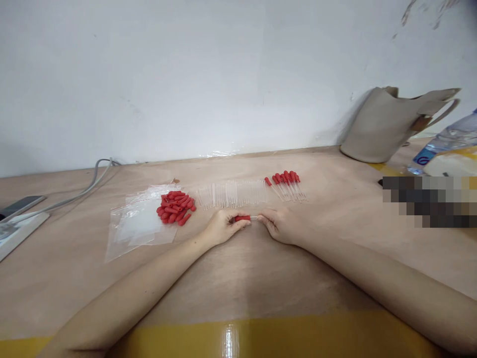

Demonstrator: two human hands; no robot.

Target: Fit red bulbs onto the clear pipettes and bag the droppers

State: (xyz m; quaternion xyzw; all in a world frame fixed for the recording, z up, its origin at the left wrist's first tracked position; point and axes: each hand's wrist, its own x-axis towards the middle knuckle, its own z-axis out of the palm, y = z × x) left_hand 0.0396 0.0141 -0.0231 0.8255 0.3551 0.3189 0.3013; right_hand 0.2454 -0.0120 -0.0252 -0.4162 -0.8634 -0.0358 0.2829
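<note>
Between finger and thumb, my left hand (223,227) is closed on a red rubber bulb (243,218). My right hand (279,223) pinches a clear glass dropper tube (254,217), whose end meets the bulb's open end; how deep it sits inside I cannot tell. Behind my hands lies a row of bare glass tubes (234,194). To the left is a heap of loose red bulbs (173,206), partly on clear plastic bags (139,223). Beyond my right hand, several droppers with red bulbs fitted (288,184) lie side by side.
A beige bag or pitcher-like container (387,124) stands against the wall at back right, beside a plastic bottle (443,141). At the left are a phone (22,206), a white tray-like object (26,231) and a grey cable (84,193). Yellow tape (186,340) runs along the front edge.
</note>
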